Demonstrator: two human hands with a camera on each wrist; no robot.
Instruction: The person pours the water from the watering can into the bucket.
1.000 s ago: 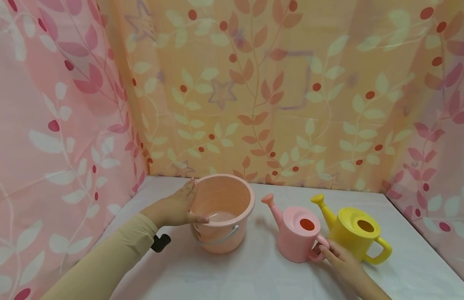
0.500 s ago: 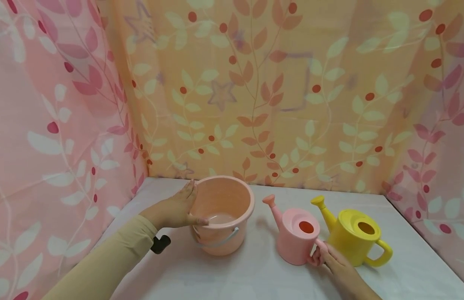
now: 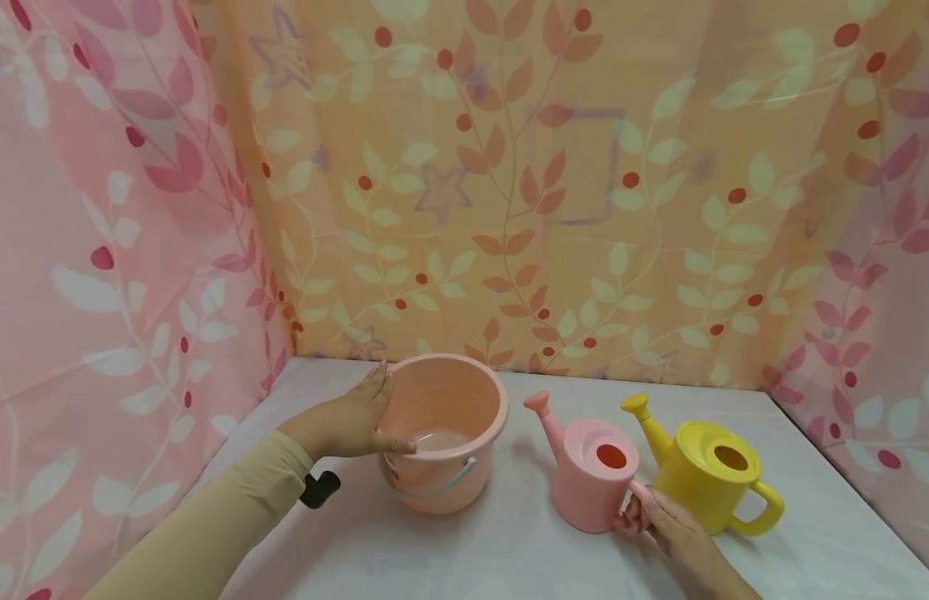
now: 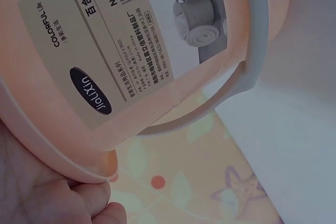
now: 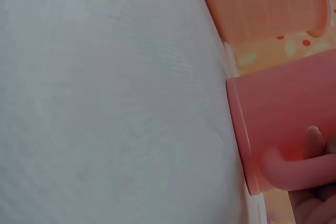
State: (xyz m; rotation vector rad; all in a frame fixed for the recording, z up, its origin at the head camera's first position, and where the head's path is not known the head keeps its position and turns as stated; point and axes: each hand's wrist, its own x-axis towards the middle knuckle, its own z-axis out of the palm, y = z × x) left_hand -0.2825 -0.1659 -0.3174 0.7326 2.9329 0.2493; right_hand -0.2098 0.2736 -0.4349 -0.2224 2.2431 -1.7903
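My left hand [image 3: 352, 417] rests on the left side of a peach plastic bucket [image 3: 449, 483], fingers straight along the rim and thumb over its front edge. The bucket stands upright, its pale grey bail handle [image 3: 437, 483] hanging down in front. In the left wrist view a printed label [image 4: 100, 40] covers part of its side. A pink watering can [image 3: 587, 492] stands on the table to the bucket's right, spout pointing back and left. The fingers of my right hand [image 3: 677, 533] curl round its handle, also seen in the right wrist view [image 5: 310, 174].
A yellow watering can [image 3: 704, 483] stands right of the pink one, its spout also toward the back left. The white-covered table [image 3: 464, 558] is bounded by a yellow patterned cloth [image 3: 509, 208] behind and pink patterned cloths [image 3: 119, 350] at both sides.
My right hand shifts slightly on the pink watering can's handle. The left hand stays on the bucket, and neither the bucket nor the cans visibly move on the table.
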